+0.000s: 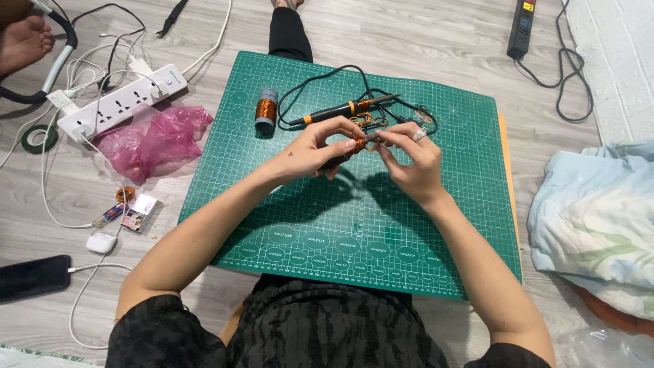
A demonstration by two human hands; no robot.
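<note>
Both my hands meet above the middle of a green cutting mat on the floor. My left hand grips a small dark object wound with copper wire. My right hand pinches the same wire coil from the right, fingers closed on it. Just beyond my hands lies a black and orange soldering iron with its black cord looping over the mat. A spool of copper wire stands at the mat's far left.
A white power strip with several cables and a crumpled pink plastic bag lie left of the mat. A phone, earbud case and small items sit lower left. A black power strip is far right, cloth right.
</note>
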